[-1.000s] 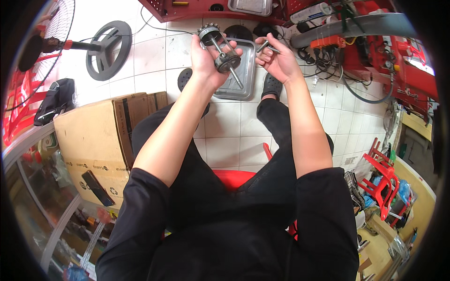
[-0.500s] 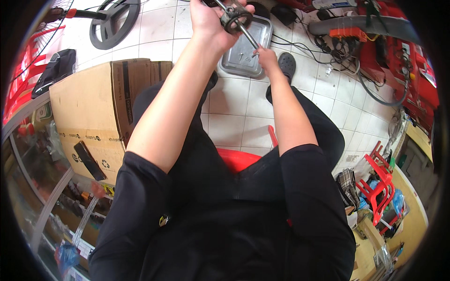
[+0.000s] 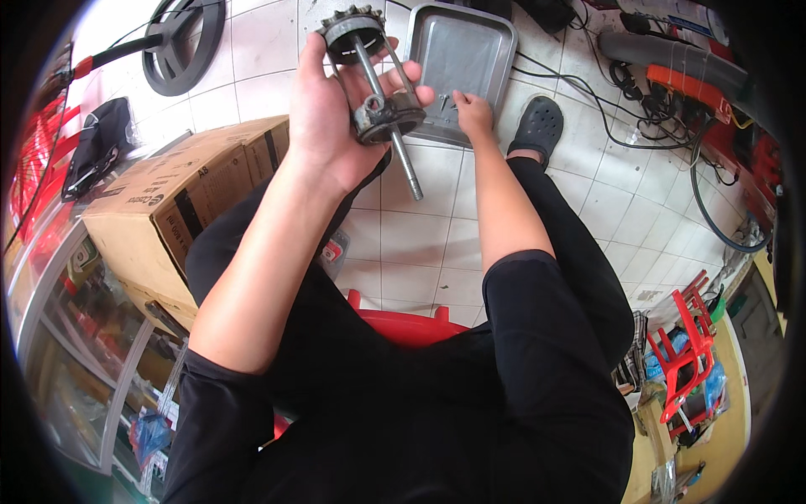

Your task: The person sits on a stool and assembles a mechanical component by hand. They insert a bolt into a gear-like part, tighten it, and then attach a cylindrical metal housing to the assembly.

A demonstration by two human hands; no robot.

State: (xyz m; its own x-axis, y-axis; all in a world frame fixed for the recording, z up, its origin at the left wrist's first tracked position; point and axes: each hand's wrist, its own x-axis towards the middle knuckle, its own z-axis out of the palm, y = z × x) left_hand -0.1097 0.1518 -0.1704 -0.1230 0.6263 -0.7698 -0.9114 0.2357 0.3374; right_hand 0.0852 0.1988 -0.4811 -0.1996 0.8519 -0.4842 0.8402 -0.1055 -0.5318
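Observation:
My left hand (image 3: 323, 118) is wrapped round a metal gear assembly (image 3: 388, 113), palm up, fingers behind it. The part has a toothed ring at the top, a round plate lower down, thin rods between them and a long shaft through the middle, whose threaded end sticks out toward me. My right hand (image 3: 475, 116) is low over the near right part of a grey metal tray (image 3: 463, 40), thumb and fingers drawn together. Small metal pieces (image 3: 443, 102) lie in the tray beside its fingertips; whether it grips one is too small to tell.
A cardboard box (image 3: 180, 202) stands at my left beside a glass cabinet (image 3: 84, 328). Black cables (image 3: 579, 84) run over the tiles right of the tray, near my clog (image 3: 537, 126). A three-spoked wheel (image 3: 180, 50) lies at the far left. Red machinery fills the right.
My left hand has brought the gear assembly nearer and turned it so the shaft end points toward me. My right hand has let go of the shaft and moved to the tray.

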